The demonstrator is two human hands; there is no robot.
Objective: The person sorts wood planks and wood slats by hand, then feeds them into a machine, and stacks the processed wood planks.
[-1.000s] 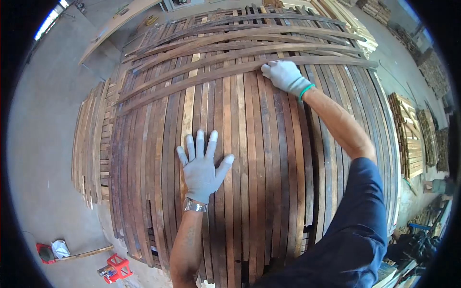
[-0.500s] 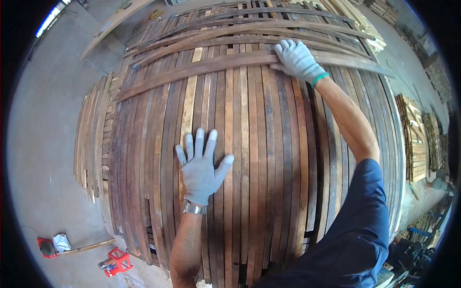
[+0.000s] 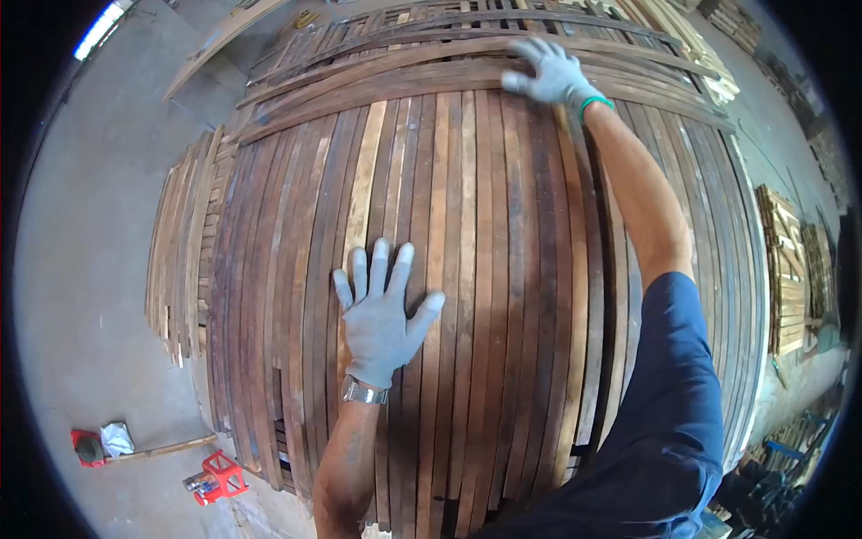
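My left hand [image 3: 382,328], in a pale grey glove with a metal watch at the wrist, lies flat with fingers spread on a broad layer of long dark wooden strips [image 3: 489,269] set side by side. Farther off, my right hand [image 3: 549,74], gloved with a green cuff, has its fingers apart and slightly blurred. It is over several strips lying crosswise at the far end of the layer. The nearest crosswise strip [image 3: 323,110] runs close along the others, just below my right hand.
A stack of lighter strips [image 3: 184,256] stands along the left side. On the floor at lower left are a red stool [image 3: 223,478] and a silvery bag [image 3: 117,438]. More wood stacks [image 3: 781,269] stand at right, and a wooden board [image 3: 220,40] is at upper left.
The near crosswise strip has shifted away from me, up against the other crosswise strips. My right hand has moved forward and released it. The left hand stays flat in place.
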